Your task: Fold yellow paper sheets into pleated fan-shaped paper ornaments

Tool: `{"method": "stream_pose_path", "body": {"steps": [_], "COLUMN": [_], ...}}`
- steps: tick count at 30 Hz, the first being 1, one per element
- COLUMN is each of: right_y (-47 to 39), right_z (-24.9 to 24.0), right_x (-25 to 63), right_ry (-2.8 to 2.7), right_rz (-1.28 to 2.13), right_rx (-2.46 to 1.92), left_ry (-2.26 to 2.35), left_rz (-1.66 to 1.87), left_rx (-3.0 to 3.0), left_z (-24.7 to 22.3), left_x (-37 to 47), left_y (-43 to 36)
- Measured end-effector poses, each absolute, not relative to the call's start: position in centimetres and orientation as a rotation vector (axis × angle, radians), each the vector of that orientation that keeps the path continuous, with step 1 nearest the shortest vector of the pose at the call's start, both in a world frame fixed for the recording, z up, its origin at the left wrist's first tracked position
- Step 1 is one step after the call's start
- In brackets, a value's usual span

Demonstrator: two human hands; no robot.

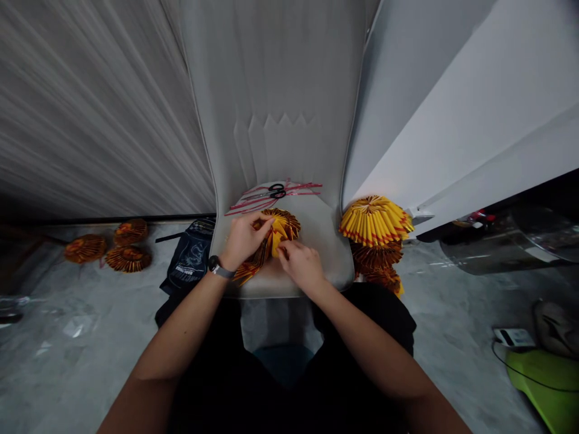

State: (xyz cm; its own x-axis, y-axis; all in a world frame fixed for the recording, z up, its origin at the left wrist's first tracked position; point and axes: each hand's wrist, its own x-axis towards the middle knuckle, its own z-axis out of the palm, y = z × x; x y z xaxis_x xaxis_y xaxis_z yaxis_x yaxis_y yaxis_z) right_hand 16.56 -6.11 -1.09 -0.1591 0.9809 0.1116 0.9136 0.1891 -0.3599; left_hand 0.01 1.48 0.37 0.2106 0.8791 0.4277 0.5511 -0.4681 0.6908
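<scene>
A person in dark trousers sits facing a grey chair (328,238), using its seat as a worktable. On the seat, near the chair's front edge, is a pleated gold-and-yellow paper piece (288,222), its folds fanned out, with a long pleated part trailing toward the chair's front left. The left hand (248,239), with a dark-faced watch (218,266) on the wrist, is nearly closed, thumb and fingertips pinching the upper left of the yellow paper. The right hand (301,264) is half curled, its fingertips drawn together on the lower right of the same paper. Farther back on the chair seat, black-handled scissors (277,191) lie among thin pink strips (239,209). From where I stand, I see a dark printed bag (186,260) on the floor just left of the chair, and three round pleated pieces (129,259) farther left. Close by the chair's right side is a stack of pleated pieces (376,222), the top one yellow with red edging.
</scene>
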Motion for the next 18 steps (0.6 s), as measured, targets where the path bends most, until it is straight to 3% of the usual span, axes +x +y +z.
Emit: {"method": "stream_pose_path", "body": {"steps": [6,18], "right_y": [-5.5,-2.6], "right_z": [-0.9,-2.3], "right_x": [17.0,18.3], "right_ry": [-2.125,-1.911], "right_rz": [0.218,0.001], "right_rx": [-1.978,-1.517], "left_ry": [1.322,1.309], "left_rz": [1.161,1.159], "left_rx": [2.104,2.154], "left_z": [0.2,0.7], "left_x": [0.5,0.2], "left_y": [1.3,1.5]}}
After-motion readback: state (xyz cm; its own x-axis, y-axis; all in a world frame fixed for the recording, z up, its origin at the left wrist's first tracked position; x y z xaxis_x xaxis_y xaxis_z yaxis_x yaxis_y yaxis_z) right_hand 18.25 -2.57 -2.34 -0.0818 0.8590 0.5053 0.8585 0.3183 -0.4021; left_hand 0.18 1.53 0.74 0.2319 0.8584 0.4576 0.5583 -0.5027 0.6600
